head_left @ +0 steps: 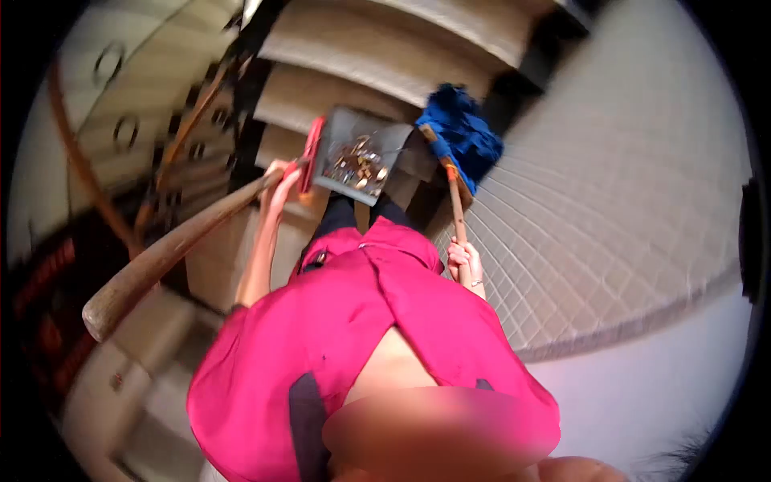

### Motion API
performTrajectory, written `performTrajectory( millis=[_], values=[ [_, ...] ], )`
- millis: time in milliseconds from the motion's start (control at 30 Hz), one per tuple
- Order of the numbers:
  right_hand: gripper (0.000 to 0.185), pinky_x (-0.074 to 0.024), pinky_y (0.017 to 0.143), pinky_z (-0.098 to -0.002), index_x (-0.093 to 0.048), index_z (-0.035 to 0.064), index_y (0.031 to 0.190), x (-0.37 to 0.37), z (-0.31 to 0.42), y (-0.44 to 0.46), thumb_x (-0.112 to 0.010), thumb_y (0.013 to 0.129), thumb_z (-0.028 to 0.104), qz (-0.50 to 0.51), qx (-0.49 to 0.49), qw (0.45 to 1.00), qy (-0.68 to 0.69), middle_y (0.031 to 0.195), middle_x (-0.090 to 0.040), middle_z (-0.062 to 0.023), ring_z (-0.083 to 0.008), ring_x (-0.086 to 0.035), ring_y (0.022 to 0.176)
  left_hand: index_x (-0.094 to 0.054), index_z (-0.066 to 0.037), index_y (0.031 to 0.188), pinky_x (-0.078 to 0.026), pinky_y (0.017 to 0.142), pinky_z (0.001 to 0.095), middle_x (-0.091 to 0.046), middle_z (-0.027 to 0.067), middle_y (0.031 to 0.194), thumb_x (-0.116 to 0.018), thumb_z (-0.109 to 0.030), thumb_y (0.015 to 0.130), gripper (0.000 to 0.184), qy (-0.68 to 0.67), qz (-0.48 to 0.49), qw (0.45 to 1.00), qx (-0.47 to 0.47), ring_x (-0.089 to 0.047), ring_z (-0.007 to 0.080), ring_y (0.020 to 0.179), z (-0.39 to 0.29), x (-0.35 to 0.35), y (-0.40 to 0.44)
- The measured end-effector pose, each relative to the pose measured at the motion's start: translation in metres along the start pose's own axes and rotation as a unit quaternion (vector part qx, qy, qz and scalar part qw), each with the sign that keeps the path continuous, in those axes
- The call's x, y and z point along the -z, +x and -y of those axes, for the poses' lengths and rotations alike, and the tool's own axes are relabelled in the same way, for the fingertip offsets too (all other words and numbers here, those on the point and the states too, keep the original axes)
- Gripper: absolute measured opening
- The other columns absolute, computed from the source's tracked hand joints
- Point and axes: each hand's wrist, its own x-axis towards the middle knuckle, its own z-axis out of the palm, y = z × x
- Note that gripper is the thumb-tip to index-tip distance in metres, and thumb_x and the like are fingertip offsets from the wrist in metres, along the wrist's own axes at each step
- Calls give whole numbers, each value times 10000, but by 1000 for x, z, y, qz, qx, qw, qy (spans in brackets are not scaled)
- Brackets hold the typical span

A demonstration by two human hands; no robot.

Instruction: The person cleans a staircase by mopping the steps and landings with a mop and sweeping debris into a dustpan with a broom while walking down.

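My left hand point(281, 178) is closed round the lower part of a thick wooden handle point(181, 243), beside a red bar at the side of a grey dustpan point(336, 138). Small mixed debris point(359, 165) lies in the pan, which is in front of my legs. On the right, my right hand point(463, 259) grips a thinner wooden stick point(456, 205). At the stick's far end is a bundle of blue cloth strips point(462, 132), near the stair edge and the tiled wall.
Stairs point(345, 84) with pale treads rise ahead. A brown handrail point(84, 165) and a dark metal railing stand at the left. A tiled wall point(610, 201) runs along the right side. More steps show at the lower left.
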Motion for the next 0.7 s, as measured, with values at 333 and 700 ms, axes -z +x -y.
performTrajectory(
  millis=[333, 700],
  values=[
    [44, -292, 340, -193, -377, 19, 770, -35, 87, 41, -420, 777, 17, -173, -124, 923, -322, 474, -304, 20, -74, -297, 374, -399, -132, 764, -230, 390, 160, -359, -68, 580, -566, -110, 777, 169, -196, -176, 951, 162, -297, 4, 461, 33, 14, -149],
    [148, -280, 308, -215, -380, 69, 618, -145, -24, 173, -404, 761, 39, -45, -276, 720, -635, 451, -323, 7, -96, -319, 352, -371, -156, 770, -220, 339, 153, -371, -61, 536, -596, -163, 773, 225, -296, -487, 783, 249, -309, 0, 403, 147, 17, -280]
  ],
)
